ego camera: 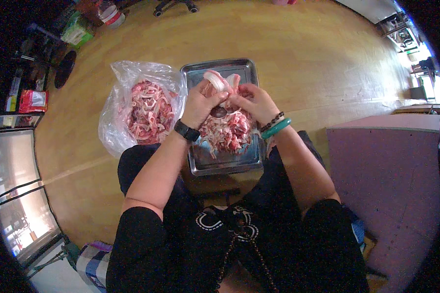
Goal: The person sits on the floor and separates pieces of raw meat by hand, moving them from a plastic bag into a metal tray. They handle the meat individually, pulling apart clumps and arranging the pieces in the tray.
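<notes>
Both my hands meet over a rectangular metal tray (201, 169), pinching one strip of raw meat (216, 80) with pale fat. My left hand (200, 100), with a dark watch on its wrist, has its thumb pressed on the strip. From the other side my right hand (255, 100) grips it between thumb and fingers; a green bangle and a beaded bracelet circle that wrist. Below them, a heap of sliced raw meat (229, 130) lies in the tray. To the left, an open clear plastic bag (112, 117) holds more raw meat slices (150, 110).
Tray and bag lie low in front of my knees, above a wood-patterned floor (297, 55). A pinkish panel-sided piece of furniture (385, 175) stands at right. Shelving with a red packet (33, 101) is at left. A chair's wheeled base (176, 6) and a plastic bottle (110, 14) are farther off.
</notes>
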A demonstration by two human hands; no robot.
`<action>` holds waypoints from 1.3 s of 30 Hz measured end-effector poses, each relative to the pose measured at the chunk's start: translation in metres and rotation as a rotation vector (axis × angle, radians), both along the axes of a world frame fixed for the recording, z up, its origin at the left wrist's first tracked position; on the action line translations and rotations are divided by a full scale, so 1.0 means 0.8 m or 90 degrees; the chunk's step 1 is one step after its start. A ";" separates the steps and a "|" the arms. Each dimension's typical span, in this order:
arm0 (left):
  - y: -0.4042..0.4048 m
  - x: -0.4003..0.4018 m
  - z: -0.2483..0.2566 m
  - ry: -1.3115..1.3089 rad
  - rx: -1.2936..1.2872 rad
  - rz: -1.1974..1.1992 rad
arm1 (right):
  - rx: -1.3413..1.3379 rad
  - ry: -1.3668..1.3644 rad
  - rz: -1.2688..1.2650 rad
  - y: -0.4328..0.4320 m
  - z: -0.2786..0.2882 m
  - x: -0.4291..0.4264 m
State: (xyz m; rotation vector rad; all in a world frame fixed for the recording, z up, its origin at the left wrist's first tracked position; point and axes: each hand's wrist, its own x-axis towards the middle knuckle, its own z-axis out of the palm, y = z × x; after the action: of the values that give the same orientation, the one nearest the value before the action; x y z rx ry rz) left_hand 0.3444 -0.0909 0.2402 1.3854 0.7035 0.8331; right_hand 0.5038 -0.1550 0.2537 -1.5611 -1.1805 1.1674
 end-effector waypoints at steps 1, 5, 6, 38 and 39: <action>0.001 0.000 0.004 0.083 0.066 0.023 | 0.002 -0.014 0.023 -0.002 -0.002 -0.002; -0.003 -0.003 0.021 0.100 0.041 -0.004 | 0.011 0.073 0.026 0.001 -0.013 0.003; -0.003 -0.001 0.024 0.065 -0.011 -0.008 | -0.013 0.129 0.021 0.002 -0.008 0.005; -0.007 0.000 0.024 -0.024 -0.166 0.020 | 0.274 -0.199 -0.069 -0.001 0.045 -0.025; -0.008 0.001 0.021 -0.040 -0.148 0.031 | 0.257 -0.205 -0.073 0.001 0.044 -0.025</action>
State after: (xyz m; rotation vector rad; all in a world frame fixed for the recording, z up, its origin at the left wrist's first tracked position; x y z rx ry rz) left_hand 0.3453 -0.0976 0.2571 1.1324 0.7628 0.8024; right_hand 0.4835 -0.1543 0.2888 -1.5083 -1.4122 0.5670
